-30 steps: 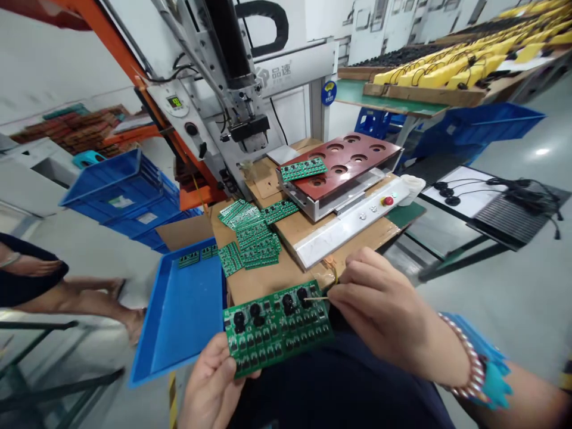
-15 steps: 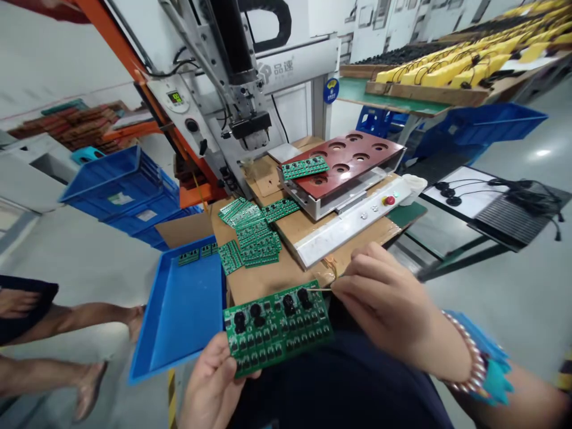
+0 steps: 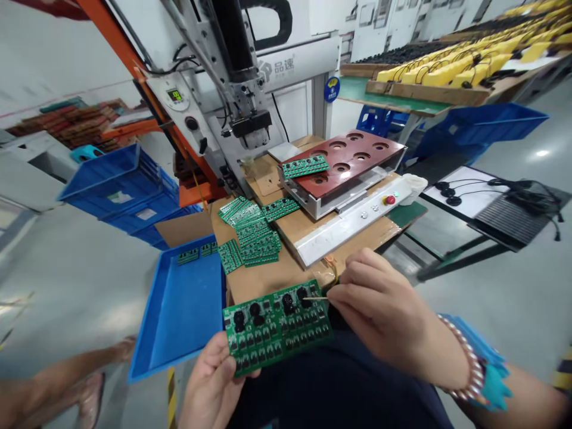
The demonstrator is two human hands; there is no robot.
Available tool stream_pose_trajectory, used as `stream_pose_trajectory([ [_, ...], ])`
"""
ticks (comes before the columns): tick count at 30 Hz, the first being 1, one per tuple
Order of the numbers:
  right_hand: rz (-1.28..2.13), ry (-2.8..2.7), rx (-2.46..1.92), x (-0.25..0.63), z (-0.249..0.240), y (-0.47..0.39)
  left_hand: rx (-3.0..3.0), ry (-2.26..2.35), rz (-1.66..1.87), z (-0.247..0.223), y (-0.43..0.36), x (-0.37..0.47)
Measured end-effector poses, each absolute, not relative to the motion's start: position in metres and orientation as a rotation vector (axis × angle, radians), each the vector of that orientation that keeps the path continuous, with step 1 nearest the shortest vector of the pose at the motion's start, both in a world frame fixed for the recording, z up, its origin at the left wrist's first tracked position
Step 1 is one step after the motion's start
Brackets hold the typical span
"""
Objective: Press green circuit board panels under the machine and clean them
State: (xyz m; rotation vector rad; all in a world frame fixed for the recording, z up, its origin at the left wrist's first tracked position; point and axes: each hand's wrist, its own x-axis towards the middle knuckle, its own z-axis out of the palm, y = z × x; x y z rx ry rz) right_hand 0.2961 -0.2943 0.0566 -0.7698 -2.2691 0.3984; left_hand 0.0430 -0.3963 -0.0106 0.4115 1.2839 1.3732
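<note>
The right hand [image 3: 384, 316] pinches a thin pale stick [image 3: 318, 298] between thumb and forefinger, with the other fingers curled in behind. The stick points left, its tip over the rightmost of the dark blobs [image 3: 288, 304] along the far side of a green circuit board [image 3: 282, 335]; contact cannot be confirmed. The left hand [image 3: 212, 381] pinches that board at its near left corner, thumb on top and fingers partly hidden beneath. The board is held up, slightly tilted, at the near edge of the workbench [image 3: 250, 287]. A beaded bracelet [image 3: 477, 364] is worn on the right wrist.

Beyond the held board, further green boards [image 3: 257, 235] lie overlapping in a loose pile. To the left, a blue tray [image 3: 185, 322] holds a few small boards [image 3: 188, 256] at its far end. On the far right of the bench, one board [image 3: 305, 167] rests across the left end of a red-brown plate [image 3: 348, 153] with round recesses. In front of the plate runs a silver panel [image 3: 335, 232] bearing a red button [image 3: 389, 200].

A machine head [image 3: 252, 126] hangs beyond. Blue crates [image 3: 116, 185] are stacked far left; black cables [image 3: 531, 193] lie on a right-hand side table. Another person's foot [image 3: 92, 396] shows near left.
</note>
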Motion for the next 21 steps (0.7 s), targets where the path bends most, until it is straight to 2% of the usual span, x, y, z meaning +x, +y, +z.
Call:
stream_pose_trajectory([
  [21, 0.401, -2.248, -0.806, 0.3026, 0.0521, -0.2961, 0.505, 1.251, 1.367, -0.0063, -0.3918, 0.0448],
])
